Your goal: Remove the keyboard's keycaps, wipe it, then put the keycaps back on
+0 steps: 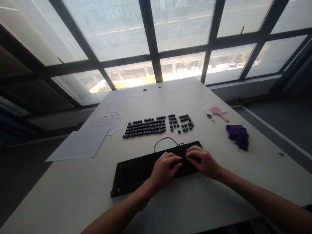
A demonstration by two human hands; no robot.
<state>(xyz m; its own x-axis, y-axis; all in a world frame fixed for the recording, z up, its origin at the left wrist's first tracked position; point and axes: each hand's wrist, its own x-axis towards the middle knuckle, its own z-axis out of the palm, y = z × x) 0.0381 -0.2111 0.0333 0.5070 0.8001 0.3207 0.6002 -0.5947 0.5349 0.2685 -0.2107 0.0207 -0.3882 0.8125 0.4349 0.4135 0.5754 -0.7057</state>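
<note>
A black keyboard [136, 170] lies at a slant on the white table, its key area dark and hard to make out. Over its right part, my left hand [167, 165] has curled fingers, with thumb and fingertips drawn together low against the keys. Close beside it, my right hand [202, 162] bends its fingers and thumb in a pinch at the number-pad end. Anything between the fingertips of either hand is too small or hidden. Behind the keyboard, loose black keycaps [146, 126] stand in rows, with smaller groups of keycaps [181, 122] to their right.
A thin cable [165, 139] loops behind the keyboard. Paper sheets [78, 144] cover the table's left side. At the right lie a pink round-headed comb [216, 112], a small dark item [210, 117] and a purple cloth [237, 136]. Windows [180, 26] rise beyond the table [170, 100].
</note>
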